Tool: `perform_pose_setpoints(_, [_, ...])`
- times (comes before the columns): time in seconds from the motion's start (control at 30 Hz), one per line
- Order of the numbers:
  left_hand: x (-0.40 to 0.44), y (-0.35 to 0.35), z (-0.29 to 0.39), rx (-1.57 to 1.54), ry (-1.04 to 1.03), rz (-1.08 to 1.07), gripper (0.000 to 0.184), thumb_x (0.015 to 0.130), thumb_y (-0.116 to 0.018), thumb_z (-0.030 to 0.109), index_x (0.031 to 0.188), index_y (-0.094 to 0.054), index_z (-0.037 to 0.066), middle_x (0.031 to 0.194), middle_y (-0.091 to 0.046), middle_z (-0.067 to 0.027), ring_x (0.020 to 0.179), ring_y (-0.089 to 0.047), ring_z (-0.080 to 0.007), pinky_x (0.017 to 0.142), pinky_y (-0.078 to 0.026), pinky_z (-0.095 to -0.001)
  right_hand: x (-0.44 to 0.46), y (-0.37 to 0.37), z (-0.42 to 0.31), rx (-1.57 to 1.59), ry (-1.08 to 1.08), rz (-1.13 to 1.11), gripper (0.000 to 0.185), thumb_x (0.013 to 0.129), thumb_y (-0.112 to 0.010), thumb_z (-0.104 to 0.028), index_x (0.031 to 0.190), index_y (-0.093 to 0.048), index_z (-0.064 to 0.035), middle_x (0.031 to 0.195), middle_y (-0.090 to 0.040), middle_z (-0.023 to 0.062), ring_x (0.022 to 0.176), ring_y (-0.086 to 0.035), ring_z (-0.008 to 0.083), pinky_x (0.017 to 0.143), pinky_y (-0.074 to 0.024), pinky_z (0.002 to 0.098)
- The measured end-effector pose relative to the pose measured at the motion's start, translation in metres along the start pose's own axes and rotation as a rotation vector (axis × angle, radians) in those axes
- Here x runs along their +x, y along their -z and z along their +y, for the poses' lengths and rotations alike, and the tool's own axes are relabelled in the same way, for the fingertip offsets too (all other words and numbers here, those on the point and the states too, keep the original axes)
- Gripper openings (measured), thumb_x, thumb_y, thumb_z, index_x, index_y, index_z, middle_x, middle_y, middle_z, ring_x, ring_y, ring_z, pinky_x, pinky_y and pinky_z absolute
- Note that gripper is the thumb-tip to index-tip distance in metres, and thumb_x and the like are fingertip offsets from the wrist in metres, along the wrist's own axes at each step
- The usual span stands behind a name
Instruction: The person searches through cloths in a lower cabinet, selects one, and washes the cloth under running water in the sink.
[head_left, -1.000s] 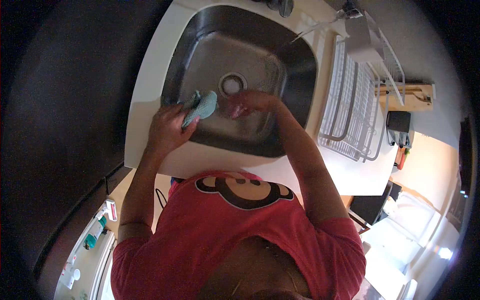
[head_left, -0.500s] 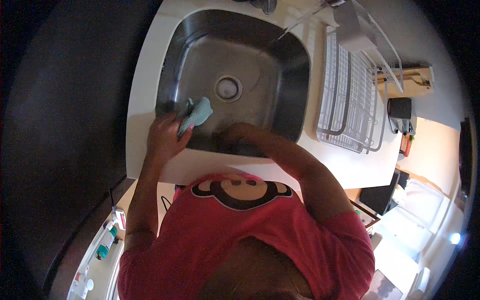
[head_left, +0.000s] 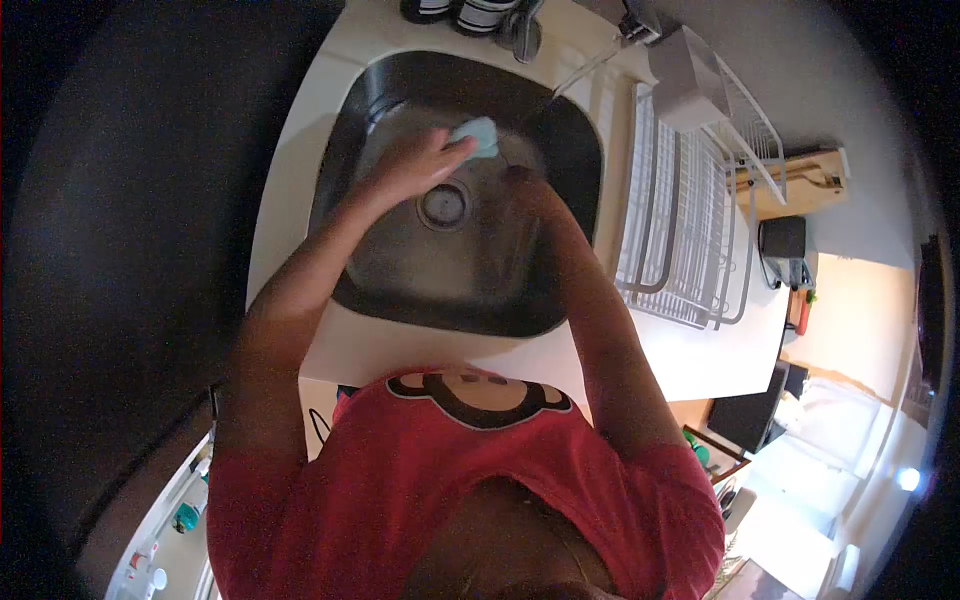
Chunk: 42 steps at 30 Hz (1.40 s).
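Observation:
My left hand is closed on a pale blue-green dishcloth, above the far part of the metal sink. My right hand is low in the sink's right half, to the right of the drain. Shadow hides its fingers, so what they hold, if anything, does not show. A thin stream of water seems to run from the tap at the far right corner toward the basin, beyond my right hand.
A white wire dish rack stands on the counter to the right, with a grey-white box-shaped holder at its far end. Dark bottles with striped labels stand behind the sink. A wooden board leans farther right.
My left hand has carried the dishcloth from the sink's near left side to its far middle. My right hand has moved from the near edge forward and to the right.

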<state>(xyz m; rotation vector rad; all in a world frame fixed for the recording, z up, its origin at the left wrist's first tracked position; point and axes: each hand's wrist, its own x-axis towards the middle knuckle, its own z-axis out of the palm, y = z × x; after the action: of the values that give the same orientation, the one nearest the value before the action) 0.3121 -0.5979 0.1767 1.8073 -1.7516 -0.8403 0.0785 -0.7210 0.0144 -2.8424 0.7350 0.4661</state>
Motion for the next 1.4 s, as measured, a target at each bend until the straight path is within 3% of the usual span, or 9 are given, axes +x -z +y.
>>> perform_pose_setpoints(0.17, [0.107, -0.061, -0.015, 0.242, -0.488, 0.112, 0.049, 0.081, -0.052, 0.042, 0.072, -0.058, -0.005, 0.062, -0.057, -0.019, 0.056, -0.055, -0.0301, 0.057, -0.043, -0.0407, -0.002, 0.029, 0.012, 0.226, -0.272, 0.417, 0.037, 0.074, -0.056, -0.024, 0.101, -0.054, 0.001, 0.105, -0.055, 0.0184, 0.099, -0.051, 0.0327, 0.087, -0.0399, 0.0403])
perform_pose_setpoints(0.27, [0.107, -0.02, 0.03, 0.232, -0.362, -0.294, 0.039, 0.078, -0.057, 0.033, 0.077, -0.059, -0.005, 0.066, -0.059, -0.0182, 0.061, -0.058, -0.0312, 0.06, -0.045, -0.0412, -0.023, 0.083, -0.027, 0.668, -0.399, 0.75, 0.04, 0.075, -0.056, -0.023, 0.107, -0.051, 0.0013, 0.106, -0.055, 0.0194, 0.102, -0.051, 0.0318, 0.086, -0.0406, 0.0379])
perform_pose_setpoints(0.4, [0.12, -0.026, 0.017, 0.178, -0.314, -0.332, 0.029, 0.073, -0.058, 0.025, 0.078, -0.059, -0.004, 0.069, -0.06, -0.0143, 0.06, -0.056, -0.0236, 0.058, -0.045, -0.0393, -0.021, 0.103, -0.038, 0.778, -0.487, 0.594, 0.048, 0.076, -0.056, -0.02, 0.117, -0.045, 0.0025, 0.109, -0.055, 0.0214, 0.105, -0.051, 0.032, 0.086, -0.0411, 0.0369])
perform_pose_setpoints(0.57, [0.103, -0.084, -0.058, -0.7, 0.278, -0.169, 0.044, 0.07, -0.054, 0.036, 0.098, -0.057, 0.002, 0.102, -0.055, -0.0189, 0.094, -0.052, -0.028, 0.074, -0.041, -0.0413, -0.013, 0.097, -0.032, 1.44, -0.556, 0.489, 0.044, 0.075, -0.055, -0.017, 0.114, -0.047, 0.0027, 0.104, -0.056, 0.0142, 0.089, -0.056, 0.025, 0.074, -0.0443, 0.0342])
perform_pose_setpoints(0.73, [0.068, -0.074, -0.02, -1.356, 0.849, -0.281, 0.044, 0.081, -0.048, 0.049, 0.098, -0.059, 0.01, 0.096, -0.062, -0.0088, 0.081, -0.059, -0.0226, 0.074, -0.047, -0.0368, -0.01, 0.101, -0.056, 1.578, -0.581, 0.601, 0.032, 0.076, -0.052, -0.021, 0.101, -0.053, -0.0007, 0.085, -0.058, 0.0075, 0.078, -0.055, 0.0208, 0.071, -0.0436, 0.0317])
perform_pose_setpoints(0.87, [0.094, -0.137, -0.041, -1.861, 0.57, -0.125, 0.045, 0.075, -0.054, 0.042, 0.106, -0.053, 0.009, 0.108, -0.055, -0.0128, 0.096, -0.054, -0.027, 0.083, -0.043, -0.0389, -0.012, 0.101, -0.052, 2.383, -0.3, 0.592, 0.029, 0.075, -0.052, -0.028, 0.095, -0.057, -0.0067, 0.09, -0.06, 0.0074, 0.087, -0.056, 0.0227, 0.082, -0.0432, 0.033])
perform_pose_setpoints(0.93, [0.089, -0.146, -0.03, -1.881, 0.534, 0.154, 0.035, 0.077, -0.053, 0.032, 0.102, -0.055, 0.008, 0.101, -0.059, -0.0119, 0.088, -0.058, -0.0257, 0.079, -0.046, -0.0375, -0.01, 0.099, -0.048, 2.313, -0.355, 0.628, 0.031, 0.079, -0.05, -0.034, 0.095, -0.057, -0.0079, 0.094, -0.06, 0.0071, 0.089, -0.057, 0.0241, 0.082, -0.0436, 0.036])
perform_pose_setpoints(1.17, [0.084, -0.132, -0.02, -1.973, 0.652, 0.007, 0.037, 0.074, -0.051, 0.032, 0.101, -0.053, 0.006, 0.095, -0.059, -0.0106, 0.087, -0.057, -0.0286, 0.074, -0.047, -0.0476, 0.006, 0.084, -0.055, 2.517, -0.081, 0.496, 0.04, 0.085, -0.046, -0.043, 0.101, -0.055, -0.0079, 0.094, -0.059, 0.0059, 0.087, -0.057, 0.0213, 0.078, -0.0448, 0.0375])
perform_pose_setpoints(1.4, [0.082, -0.109, -0.045, -1.888, 0.668, -0.346, 0.048, 0.079, -0.049, 0.05, 0.104, -0.054, 0.01, 0.101, -0.057, -0.012, 0.093, -0.056, -0.0272, 0.076, -0.048, -0.0471, 0.03, 0.09, -0.038, 1.565, -0.447, 0.809, 0.046, 0.087, -0.041, -0.049, 0.097, -0.056, -0.006, 0.085, -0.057, 0.0046, 0.083, -0.053, 0.0176, 0.075, -0.0423, 0.0333])
